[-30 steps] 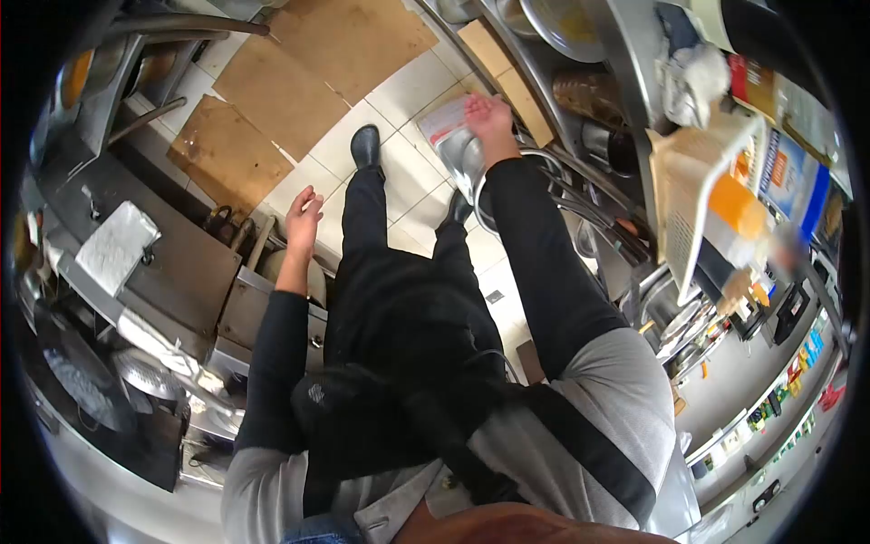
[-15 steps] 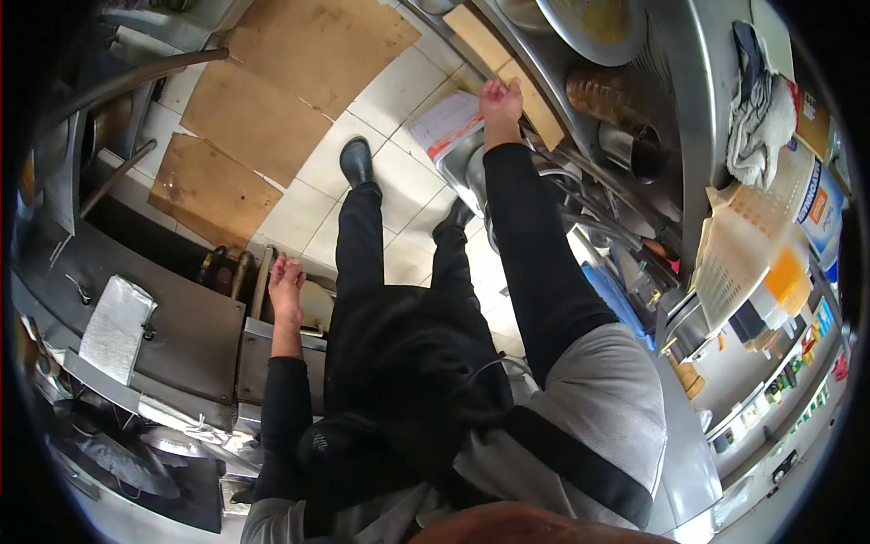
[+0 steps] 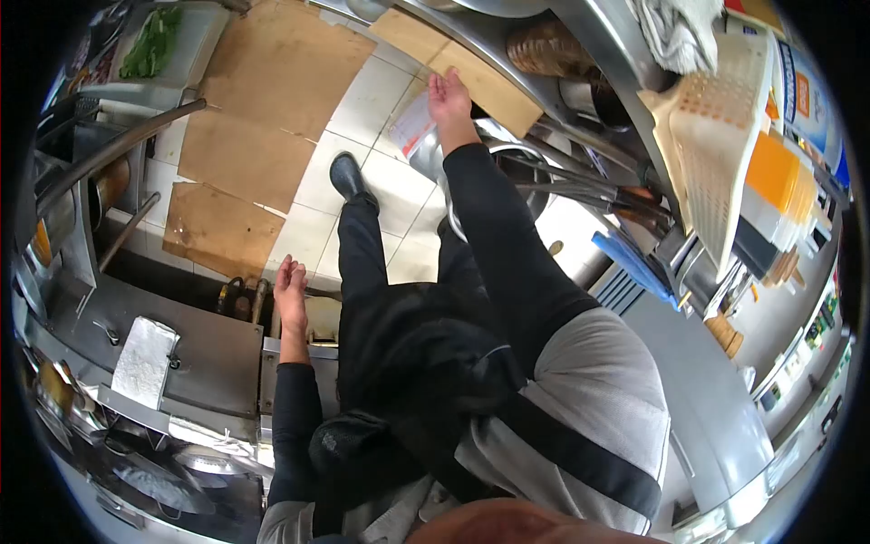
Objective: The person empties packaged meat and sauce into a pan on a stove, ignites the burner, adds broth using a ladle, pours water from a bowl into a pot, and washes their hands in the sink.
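My left hand (image 3: 292, 295) hangs at my left side with loosely bent fingers and nothing seen in it. It is close to the edge of the steel counter (image 3: 204, 331). My right hand (image 3: 449, 100) reaches forward on the other side, fingers loosely extended, with no held thing visible. In the view it overlaps the edge of a brown cardboard strip (image 3: 494, 86); whether they touch I cannot tell. Below that hand is a white box with red marking (image 3: 414, 127), partly covered by my arm. A round metal pot (image 3: 535, 163) stands by my right forearm.
Flattened cardboard (image 3: 272, 91) covers part of the tiled floor (image 3: 317, 195). A folded white cloth (image 3: 145, 361) lies on the left counter. Long metal bars (image 3: 127, 145) jut out at left. On the right are a perforated plastic basket (image 3: 720, 136) and an orange-lidded container (image 3: 772, 181).
The view has turned and moved, bringing the green leaves at upper left into sight. My right hand has shifted leftward along the cardboard strip in the picture. Both hands keep a similar pose.
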`<action>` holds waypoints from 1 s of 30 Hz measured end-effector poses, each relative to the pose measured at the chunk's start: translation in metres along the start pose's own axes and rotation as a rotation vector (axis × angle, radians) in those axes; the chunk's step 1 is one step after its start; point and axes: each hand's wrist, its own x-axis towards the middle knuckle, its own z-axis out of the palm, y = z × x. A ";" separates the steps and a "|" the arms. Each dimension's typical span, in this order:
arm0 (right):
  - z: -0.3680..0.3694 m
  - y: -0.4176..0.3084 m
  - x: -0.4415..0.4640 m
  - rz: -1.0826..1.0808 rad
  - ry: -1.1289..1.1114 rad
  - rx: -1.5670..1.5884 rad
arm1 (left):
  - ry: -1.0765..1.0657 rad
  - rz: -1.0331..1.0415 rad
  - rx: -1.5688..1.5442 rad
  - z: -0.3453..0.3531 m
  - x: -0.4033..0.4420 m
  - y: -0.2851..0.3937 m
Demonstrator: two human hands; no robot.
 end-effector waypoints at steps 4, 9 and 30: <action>-0.007 -0.011 0.002 -0.005 0.020 0.027 | -0.391 -0.036 0.157 0.069 -0.014 0.040; 0.024 -0.010 -0.056 0.058 0.051 -0.057 | -0.576 -0.076 -0.118 0.202 0.052 0.068; -0.191 -0.181 -0.286 -0.500 0.429 -1.236 | -0.475 -0.061 -0.555 0.343 0.121 0.148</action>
